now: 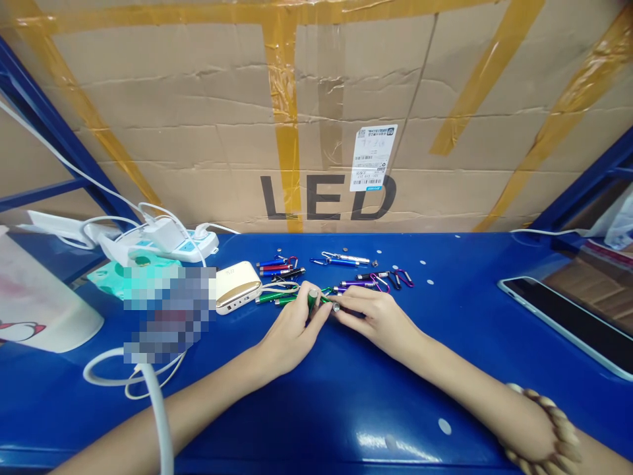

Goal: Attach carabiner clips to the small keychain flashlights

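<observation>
In the middle of the blue table my left hand [289, 340] is closed around a small green penlight [312, 301], its round end facing me. My right hand [386, 320] pinches a small silver round piece [336, 307] right beside it; whether this is a cap or part of the light I cannot tell. Just behind my hands lie several slim penlights with carabiner clips: green ones [267, 298], a red one [275, 268], blue ones [342, 262] and purple ones [353, 286].
A white power bank [238, 287] with a strap lies left of the penlights. Further left are a power strip [198, 245], cables, a teal packet [148, 274] and a white container [44, 303]. A phone [568, 323] lies right. A large cardboard box [208, 132] stands behind.
</observation>
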### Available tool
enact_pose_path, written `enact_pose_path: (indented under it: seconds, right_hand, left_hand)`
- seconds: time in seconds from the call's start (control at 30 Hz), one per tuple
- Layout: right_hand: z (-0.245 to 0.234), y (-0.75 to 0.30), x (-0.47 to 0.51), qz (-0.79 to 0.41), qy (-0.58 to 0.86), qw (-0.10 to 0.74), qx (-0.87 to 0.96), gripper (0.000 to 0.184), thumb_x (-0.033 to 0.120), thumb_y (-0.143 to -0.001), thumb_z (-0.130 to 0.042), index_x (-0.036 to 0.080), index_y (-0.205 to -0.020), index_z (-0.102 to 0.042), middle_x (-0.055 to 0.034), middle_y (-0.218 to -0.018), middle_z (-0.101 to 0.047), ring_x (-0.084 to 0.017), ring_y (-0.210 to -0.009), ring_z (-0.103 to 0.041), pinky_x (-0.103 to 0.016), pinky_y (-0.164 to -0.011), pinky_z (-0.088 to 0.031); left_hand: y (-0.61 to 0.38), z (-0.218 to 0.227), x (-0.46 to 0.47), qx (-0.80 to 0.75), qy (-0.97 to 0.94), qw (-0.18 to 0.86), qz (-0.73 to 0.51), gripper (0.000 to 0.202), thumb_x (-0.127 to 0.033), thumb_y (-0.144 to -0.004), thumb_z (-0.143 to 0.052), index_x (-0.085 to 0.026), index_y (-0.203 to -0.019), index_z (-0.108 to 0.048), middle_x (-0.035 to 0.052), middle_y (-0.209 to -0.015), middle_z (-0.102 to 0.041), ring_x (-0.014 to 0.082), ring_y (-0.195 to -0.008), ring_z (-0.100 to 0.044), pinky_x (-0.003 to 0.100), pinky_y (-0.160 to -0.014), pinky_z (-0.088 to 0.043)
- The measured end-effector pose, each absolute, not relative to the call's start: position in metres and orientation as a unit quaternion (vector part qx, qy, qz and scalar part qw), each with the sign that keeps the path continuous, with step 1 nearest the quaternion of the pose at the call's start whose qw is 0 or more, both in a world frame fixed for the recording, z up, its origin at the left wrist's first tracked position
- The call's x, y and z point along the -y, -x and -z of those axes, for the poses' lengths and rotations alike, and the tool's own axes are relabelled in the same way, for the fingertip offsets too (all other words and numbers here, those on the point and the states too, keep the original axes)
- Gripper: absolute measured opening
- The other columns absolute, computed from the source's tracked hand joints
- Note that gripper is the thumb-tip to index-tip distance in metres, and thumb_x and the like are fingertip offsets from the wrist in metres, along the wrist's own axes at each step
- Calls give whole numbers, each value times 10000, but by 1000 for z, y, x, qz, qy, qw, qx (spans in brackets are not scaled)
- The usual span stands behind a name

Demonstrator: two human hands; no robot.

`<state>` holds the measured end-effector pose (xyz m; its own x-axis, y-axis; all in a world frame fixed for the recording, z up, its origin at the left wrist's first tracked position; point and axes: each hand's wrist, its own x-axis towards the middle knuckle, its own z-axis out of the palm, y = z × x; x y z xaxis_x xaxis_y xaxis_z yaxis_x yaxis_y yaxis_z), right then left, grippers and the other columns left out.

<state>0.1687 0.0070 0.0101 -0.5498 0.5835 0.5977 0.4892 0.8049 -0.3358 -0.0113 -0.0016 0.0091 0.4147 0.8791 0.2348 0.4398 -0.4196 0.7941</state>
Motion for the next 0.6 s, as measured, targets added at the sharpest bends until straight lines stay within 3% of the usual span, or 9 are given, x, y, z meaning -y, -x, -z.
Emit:
enact_pose_path:
  seconds: [0.37,0.47,0.6]
  right_hand:
    - [-8,-175,-11,9,310,393,866,241,311,-893,-502,142,-963,-659,-55,-748,-622,-141,-676,-599,-266,-630,-526]
    - [-11,-176,-10,65,314,383,866,243,292,-903,-486,133,-972,-655,-63,-754,-627,-147,-676,-600,-266,-620,-523]
    - [-14,-175,-7,111,311,382,863,226,226,-914,-468,108,-986,-647,-80,-776,-642,-152,-692,-606,-267,-616,-521]
  left_hand:
    - [9,-9,1,-402,-742,391,-366,173,-249,-858,-457,-224,-796,-297,-18,-814,-503,109,-647,-480,250,-610,-392]
    - [9,-7,0,-400,-716,422,-386,163,-284,-867,-464,-220,-827,-320,1,-862,-527,130,-741,-533,265,-645,-413]
    - [9,-5,-2,-411,-691,451,-387,194,-331,-864,-495,-220,-856,-336,-24,-782,-514,144,-753,-569,274,-652,-427]
